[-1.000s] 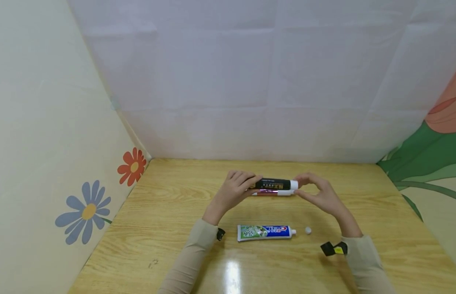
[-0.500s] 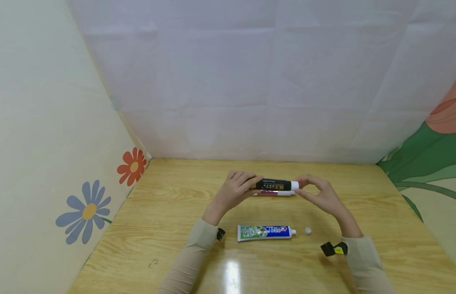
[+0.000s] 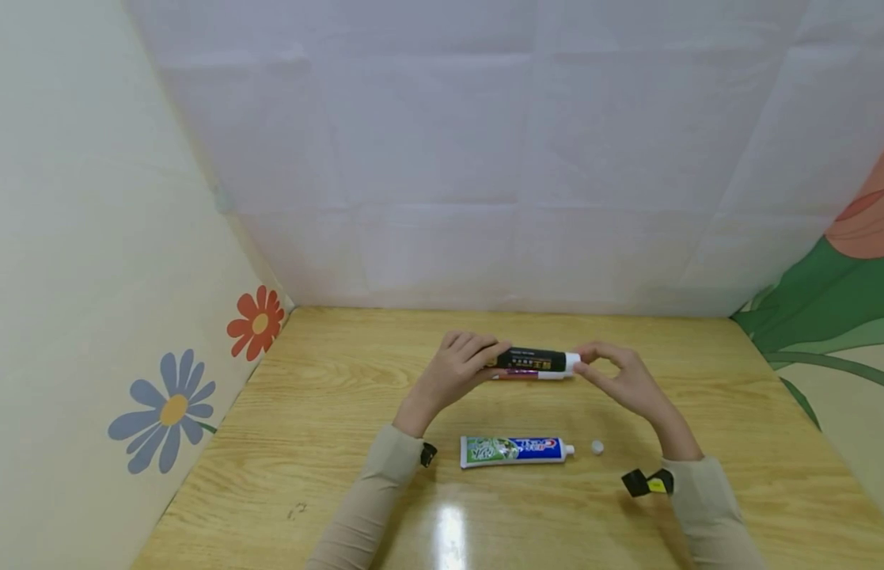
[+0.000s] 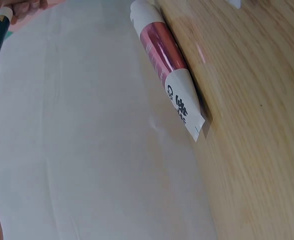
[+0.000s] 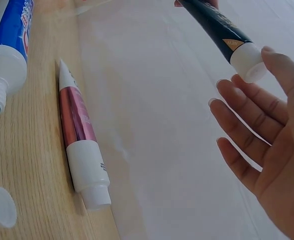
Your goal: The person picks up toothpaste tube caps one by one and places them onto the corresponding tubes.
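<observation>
My left hand point(image 3: 456, 368) grips a black toothpaste tube point(image 3: 530, 359) with gold lettering, held level above the table. At the tube's right end is a white cap point(image 3: 573, 362). My right hand point(image 3: 623, 384) pinches this cap between thumb and forefinger. In the right wrist view the thumb lies on one side of the white cap point(image 5: 249, 62), and the other fingers spread below it. Just beneath the black tube, a pink and white tube point(image 5: 84, 145) lies on the table, partly covered in the head view.
A blue and green toothpaste tube point(image 3: 513, 450) lies nearer the front, its nozzle bare and pointing right. A small white cap point(image 3: 597, 447) sits just beyond that nozzle. The wooden table point(image 3: 328, 372) meets a white sheet point(image 3: 427, 261) at the back, with printed walls on both sides.
The black tube and its cap have shifted very slightly to the right and down. My right thumb and forefinger have moved a little on the cap. The things on the table stay put.
</observation>
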The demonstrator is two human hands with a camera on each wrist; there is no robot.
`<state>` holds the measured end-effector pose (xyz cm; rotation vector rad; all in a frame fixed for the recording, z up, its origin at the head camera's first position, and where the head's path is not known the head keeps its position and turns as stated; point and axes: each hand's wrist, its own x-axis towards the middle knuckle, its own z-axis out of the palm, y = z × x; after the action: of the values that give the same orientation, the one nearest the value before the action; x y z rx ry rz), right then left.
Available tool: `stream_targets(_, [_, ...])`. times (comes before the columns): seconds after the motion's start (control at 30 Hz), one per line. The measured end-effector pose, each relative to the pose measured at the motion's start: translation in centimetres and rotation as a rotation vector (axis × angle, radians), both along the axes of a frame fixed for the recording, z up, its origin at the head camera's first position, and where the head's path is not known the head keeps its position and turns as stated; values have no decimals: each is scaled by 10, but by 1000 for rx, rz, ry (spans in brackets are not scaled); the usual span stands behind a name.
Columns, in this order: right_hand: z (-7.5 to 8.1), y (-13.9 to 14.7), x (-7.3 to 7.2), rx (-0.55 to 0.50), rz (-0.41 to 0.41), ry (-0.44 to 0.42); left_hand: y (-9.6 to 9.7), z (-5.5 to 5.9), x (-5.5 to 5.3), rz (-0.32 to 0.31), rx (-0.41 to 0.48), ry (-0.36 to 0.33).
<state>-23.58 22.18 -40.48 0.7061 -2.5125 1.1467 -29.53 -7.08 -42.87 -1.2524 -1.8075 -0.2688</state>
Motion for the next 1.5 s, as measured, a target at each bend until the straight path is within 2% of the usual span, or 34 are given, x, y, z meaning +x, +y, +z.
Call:
stream_targets(0.13, [15,-6,10,15,0,1,2,0,0,3,-2,-1])
stream_targets(0.23, [19,-8,13,18,1,-7,2,0,0,8,-7,5])
stream_targets(1.03, [17,-5,11,28,48,-32,6,3,3,-2,-16,26])
stream_targets(1.5, [17,-4,10,27,63,-29,4,0,1,-12,0,1])
